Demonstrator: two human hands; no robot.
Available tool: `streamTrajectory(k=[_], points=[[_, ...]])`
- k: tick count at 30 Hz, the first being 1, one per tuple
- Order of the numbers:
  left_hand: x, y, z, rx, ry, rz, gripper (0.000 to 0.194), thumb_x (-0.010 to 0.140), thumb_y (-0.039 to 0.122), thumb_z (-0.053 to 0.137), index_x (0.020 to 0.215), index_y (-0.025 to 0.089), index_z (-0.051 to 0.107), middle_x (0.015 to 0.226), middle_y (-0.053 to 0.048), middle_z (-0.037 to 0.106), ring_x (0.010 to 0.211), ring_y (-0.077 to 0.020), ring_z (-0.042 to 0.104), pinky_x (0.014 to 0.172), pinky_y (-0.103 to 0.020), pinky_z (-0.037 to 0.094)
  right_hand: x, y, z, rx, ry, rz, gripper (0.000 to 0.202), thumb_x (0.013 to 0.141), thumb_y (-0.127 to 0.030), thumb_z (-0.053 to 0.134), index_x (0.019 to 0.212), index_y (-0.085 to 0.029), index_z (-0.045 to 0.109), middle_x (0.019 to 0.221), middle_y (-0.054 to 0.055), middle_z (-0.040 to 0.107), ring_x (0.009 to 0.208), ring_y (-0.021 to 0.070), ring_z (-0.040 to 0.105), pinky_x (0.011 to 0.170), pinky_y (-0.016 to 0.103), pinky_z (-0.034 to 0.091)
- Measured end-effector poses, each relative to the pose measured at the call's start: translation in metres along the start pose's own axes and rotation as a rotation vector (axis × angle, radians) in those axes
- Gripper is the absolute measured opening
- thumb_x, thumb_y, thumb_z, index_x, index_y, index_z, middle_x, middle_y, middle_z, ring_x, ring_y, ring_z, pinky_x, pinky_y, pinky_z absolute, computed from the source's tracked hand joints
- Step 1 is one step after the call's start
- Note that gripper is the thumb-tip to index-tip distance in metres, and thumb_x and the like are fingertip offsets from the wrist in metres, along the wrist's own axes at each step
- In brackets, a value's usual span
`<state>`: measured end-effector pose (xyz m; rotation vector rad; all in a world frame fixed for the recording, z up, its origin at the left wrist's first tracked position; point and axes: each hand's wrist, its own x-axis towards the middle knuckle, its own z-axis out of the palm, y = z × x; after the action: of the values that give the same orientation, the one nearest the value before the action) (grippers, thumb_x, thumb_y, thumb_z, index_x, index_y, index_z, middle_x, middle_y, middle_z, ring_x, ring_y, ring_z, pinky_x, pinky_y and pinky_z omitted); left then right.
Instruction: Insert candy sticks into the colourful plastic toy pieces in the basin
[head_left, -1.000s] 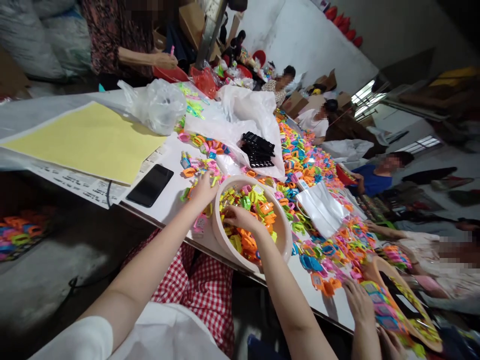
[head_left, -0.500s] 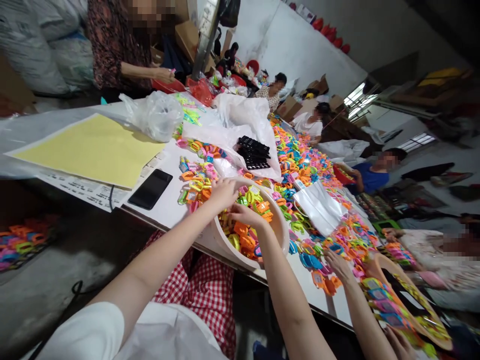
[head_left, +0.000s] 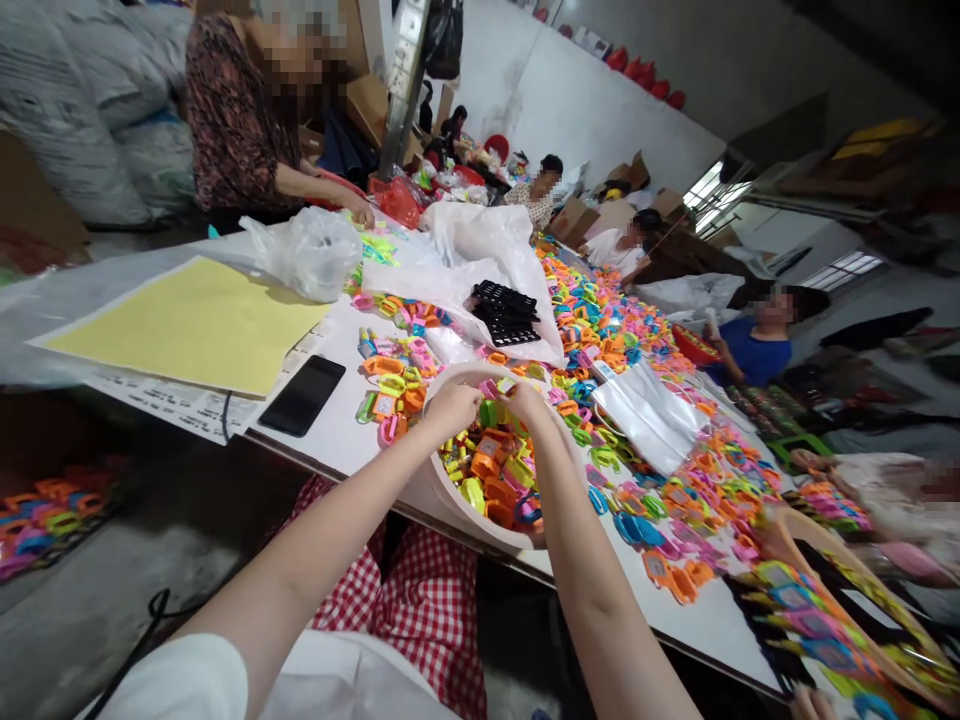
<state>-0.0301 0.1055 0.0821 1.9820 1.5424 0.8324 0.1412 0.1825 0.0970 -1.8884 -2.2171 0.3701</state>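
Observation:
A round pale basin (head_left: 469, 515) at the table's front edge holds a heap of bright plastic toy watches (head_left: 491, 455), mostly orange and yellow. Over its left inner side is my left hand (head_left: 454, 408), fingers curled in; whatever they hold is hidden. Facing it, my right hand (head_left: 527, 405) reaches over the far right part of the basin. Its fingers are closed at a small yellowish toy watch (head_left: 507, 385), partly covered by the fingertips. The two hands are a short gap apart.
Loose toy watches (head_left: 600, 320) cover much of the table. Left of the basin lie a black phone (head_left: 304, 395) and yellow sheet (head_left: 187, 325). Behind are black plastic trays (head_left: 504, 312) on a plastic bag; a white bag (head_left: 651, 415) lies right. Several people work around.
My right hand has moved up and away from the basin's middle towards its far side. My left hand has turned inward slightly. A co-worker's hand at right has withdrawn from the watches.

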Motion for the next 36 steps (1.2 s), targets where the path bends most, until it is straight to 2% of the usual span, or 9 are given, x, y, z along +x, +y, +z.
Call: streamTrajectory(k=[7,10,15,21,25,27,31,33,36], points=[[0.000,-0.001,-0.006,-0.238,0.103,-0.138,0.021,0.075,0.013,0.038,0.073,0.019,0.057,0.084,-0.003,0.064,0.082,-0.0191,0.058,0.072,-0.030,0.043,-0.018,-0.012,-0.010,-0.355,-0.063,0.155,0.037,0.077,-0.041,0.060,0.100,-0.012,0.066,0.097,0.016,0.068,0.088,0.0269,0.064,0.070,0.029,0.043],[0.003,-0.002,-0.003,-0.276,0.087,-0.082,0.020,0.079,0.016,0.037,0.076,0.019,0.057,0.087,-0.004,0.064,0.086,-0.0193,0.058,0.078,-0.031,0.044,-0.024,-0.017,-0.016,-0.395,-0.141,0.169,0.029,0.075,-0.029,0.061,0.096,-0.011,0.068,0.099,0.018,0.068,0.092,0.0287,0.063,0.073,0.030,0.043],[0.007,-0.010,0.008,-0.303,0.143,-0.052,0.020,0.081,0.019,0.037,0.080,0.018,0.057,0.089,-0.005,0.064,0.091,-0.0204,0.059,0.086,-0.034,0.044,-0.028,-0.017,-0.021,-0.286,-0.036,0.108,0.025,0.072,-0.014,0.056,0.095,-0.013,0.068,0.097,0.014,0.069,0.085,0.0227,0.064,0.070,0.026,0.043],[0.015,-0.017,0.018,-0.586,0.059,-0.066,0.042,0.084,0.043,0.041,0.115,0.017,0.051,0.115,-0.011,0.061,0.107,-0.0242,0.057,0.097,-0.039,0.042,-0.019,-0.019,-0.002,0.355,0.123,-0.208,0.016,0.073,-0.014,0.049,0.081,-0.015,0.063,0.083,0.005,0.068,0.078,0.0190,0.061,0.070,0.027,0.044],[0.015,-0.014,0.016,-0.685,0.076,-0.069,0.048,0.081,0.051,0.045,0.115,0.017,0.051,0.125,-0.012,0.056,0.123,-0.0253,0.048,0.105,-0.038,0.037,-0.021,-0.037,0.014,0.531,0.156,-0.245,0.014,0.068,-0.011,0.050,0.077,-0.016,0.060,0.077,0.004,0.065,0.074,0.0184,0.058,0.069,0.028,0.044],[0.013,-0.012,0.012,-0.717,0.076,-0.107,0.049,0.078,0.054,0.049,0.111,0.018,0.052,0.122,-0.012,0.057,0.119,-0.0276,0.051,0.096,-0.040,0.046,-0.024,-0.045,0.016,0.601,0.142,-0.261,0.017,0.066,-0.011,0.051,0.079,-0.016,0.060,0.079,0.003,0.064,0.074,0.0177,0.058,0.070,0.028,0.044],[0.007,-0.005,0.000,-0.865,0.055,-0.273,0.055,0.074,0.059,0.050,0.113,0.021,0.046,0.109,-0.010,0.060,0.092,-0.0255,0.063,0.063,-0.035,0.054,-0.034,-0.052,0.003,0.826,-0.036,-0.287,0.025,0.071,-0.014,0.050,0.092,-0.018,0.062,0.086,0.002,0.063,0.072,0.0147,0.057,0.066,0.026,0.045],[0.004,0.000,-0.005,-0.875,0.132,-0.320,0.053,0.075,0.057,0.051,0.113,0.021,0.044,0.104,-0.008,0.060,0.089,-0.0223,0.063,0.065,-0.032,0.053,-0.040,-0.051,-0.008,0.918,-0.085,-0.237,0.027,0.075,-0.015,0.045,0.094,-0.018,0.063,0.079,0.001,0.060,0.068,0.0131,0.054,0.063,0.025,0.043],[0.003,0.005,-0.008,-0.831,0.246,-0.355,0.045,0.077,0.051,0.051,0.108,0.020,0.043,0.094,-0.005,0.057,0.084,-0.0193,0.062,0.067,-0.029,0.052,-0.046,-0.047,-0.025,0.975,-0.043,-0.182,0.024,0.078,-0.018,0.044,0.091,-0.019,0.064,0.073,-0.001,0.054,0.068,0.0128,0.051,0.066,0.025,0.042]])
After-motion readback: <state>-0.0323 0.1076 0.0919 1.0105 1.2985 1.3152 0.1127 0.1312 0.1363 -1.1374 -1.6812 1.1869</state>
